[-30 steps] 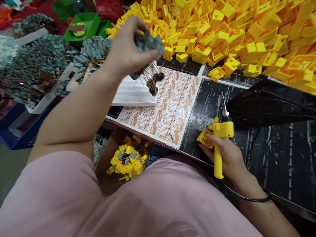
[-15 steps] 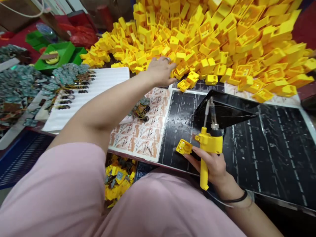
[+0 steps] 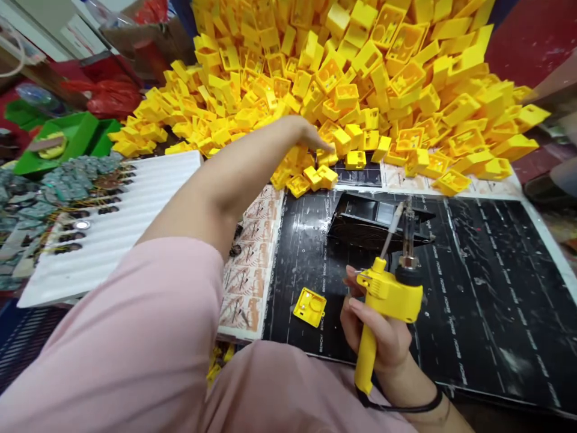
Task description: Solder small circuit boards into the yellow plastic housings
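Note:
My left hand [image 3: 311, 135] reaches far forward to the foot of a big heap of yellow plastic housings [image 3: 360, 72]. Its fingers stretch out onto the nearest pieces, and no piece shows inside the hand. My right hand [image 3: 383, 337] is closed round the grip of a yellow soldering gun [image 3: 390, 294], whose metal tip points up and away over the black mat [image 3: 478, 282]. A single yellow housing [image 3: 309, 307] lies open side up on the mat, just left of that hand and apart from it.
A black fan-like unit [image 3: 360, 219] sits on the mat behind the gun. At left, a white corrugated sheet [image 3: 117, 210] carries small circuit boards with wires [image 3: 40, 204]. Green trays [image 3: 72, 132] stand at the far left, and red bags [image 3: 112, 96] lie behind them.
My left hand set the bundle of circuit boards down and reached right into the yellow heap. My right hand let go of the single housing and pulled back a little with the gun.

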Demonstrator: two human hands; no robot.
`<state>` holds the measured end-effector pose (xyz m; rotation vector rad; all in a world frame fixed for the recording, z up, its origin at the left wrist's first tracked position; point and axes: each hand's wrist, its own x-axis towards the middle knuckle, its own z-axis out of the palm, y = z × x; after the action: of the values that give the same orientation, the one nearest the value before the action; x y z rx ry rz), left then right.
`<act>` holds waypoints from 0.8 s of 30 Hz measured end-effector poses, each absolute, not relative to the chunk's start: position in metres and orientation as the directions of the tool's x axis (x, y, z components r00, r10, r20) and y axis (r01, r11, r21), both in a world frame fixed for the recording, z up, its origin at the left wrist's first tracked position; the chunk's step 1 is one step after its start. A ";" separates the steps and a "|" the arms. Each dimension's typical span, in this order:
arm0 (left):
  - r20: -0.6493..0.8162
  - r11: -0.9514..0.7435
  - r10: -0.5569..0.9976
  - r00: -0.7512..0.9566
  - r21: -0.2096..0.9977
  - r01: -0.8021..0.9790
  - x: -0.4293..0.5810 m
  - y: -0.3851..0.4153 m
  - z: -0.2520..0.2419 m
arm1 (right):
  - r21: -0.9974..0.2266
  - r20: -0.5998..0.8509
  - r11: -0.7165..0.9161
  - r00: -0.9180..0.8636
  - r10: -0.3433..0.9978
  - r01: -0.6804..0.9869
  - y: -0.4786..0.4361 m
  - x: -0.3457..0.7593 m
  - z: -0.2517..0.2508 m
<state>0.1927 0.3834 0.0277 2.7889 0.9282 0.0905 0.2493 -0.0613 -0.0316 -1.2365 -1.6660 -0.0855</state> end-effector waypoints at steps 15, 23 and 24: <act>0.017 -0.782 0.622 0.782 0.067 0.620 0.069 0.175 0.062 | -0.332 0.740 0.575 -0.171 0.650 0.748 -0.052 0.245 -0.021; 0.033 -0.811 0.585 0.811 0.038 0.583 0.066 0.096 0.008 | -0.236 0.636 0.569 -0.317 0.704 0.788 -0.054 0.243 -0.025; 0.064 -0.805 0.593 0.803 0.041 0.592 0.063 0.095 0.009 | -0.229 0.617 0.567 -0.333 0.713 0.791 -0.055 0.243 -0.025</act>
<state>0.0633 0.0948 0.0092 2.9642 0.9740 0.1155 0.2435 -0.0548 -0.0252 -1.1975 -2.1123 -0.1450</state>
